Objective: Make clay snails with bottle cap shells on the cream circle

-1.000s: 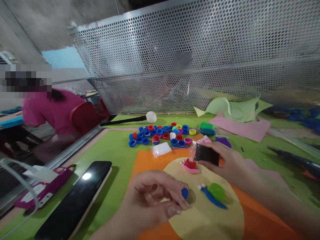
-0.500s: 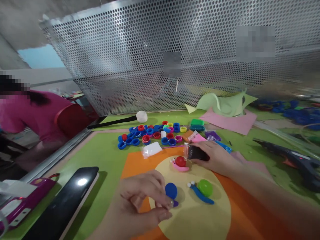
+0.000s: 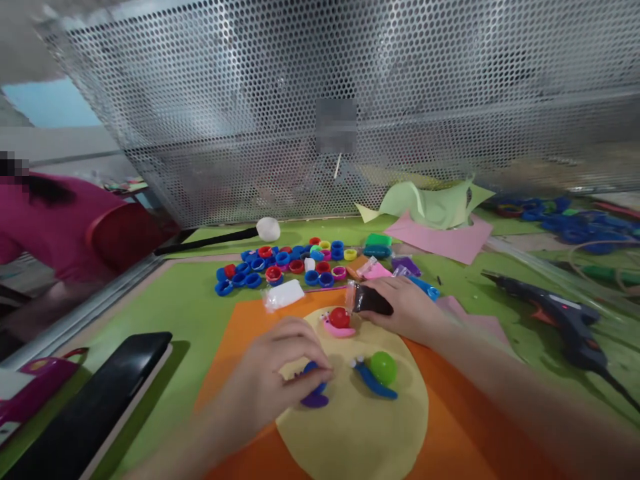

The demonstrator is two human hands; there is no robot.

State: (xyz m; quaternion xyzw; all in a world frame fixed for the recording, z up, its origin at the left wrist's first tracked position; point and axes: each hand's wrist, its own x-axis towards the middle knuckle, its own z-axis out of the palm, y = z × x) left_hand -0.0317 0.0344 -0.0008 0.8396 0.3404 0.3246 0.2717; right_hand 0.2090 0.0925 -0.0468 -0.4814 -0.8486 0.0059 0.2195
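My left hand (image 3: pixel 280 370) is over a clay snail with a blue shell and a purple body (image 3: pixel 315 401), its thumb and forefinger pinched together. Fingers cover much of that snail, and whatever is between the tips cannot be made out. My right hand (image 3: pixel 407 308) grips a clear-wrapped packet of black clay (image 3: pixel 373 300) at the top of the yellow paper circle (image 3: pixel 360 433). Just left of the packet sits a pink snail with a red shell (image 3: pixel 340 319). A blue snail with a green shell (image 3: pixel 376 375) and white eyes lies lower right.
Orange paper (image 3: pixel 465 413) lies under the circle. Behind are many coloured bottle-cap rings (image 3: pixel 297 267), a white clay packet (image 3: pixel 285 294) and coloured packets (image 3: pixel 406 266). A glue gun (image 3: pixel 550 313) lies right, a black phone (image 3: pixel 100 400) left. Perforated metal (image 3: pixel 280 120) stands behind; a seated person (image 3: pixel 55 213) is far left.
The view has shifted, so things sit further left. My left thumb and forefinger have come together, and more of the purple snail body shows below them. My right hand keeps the black packet.
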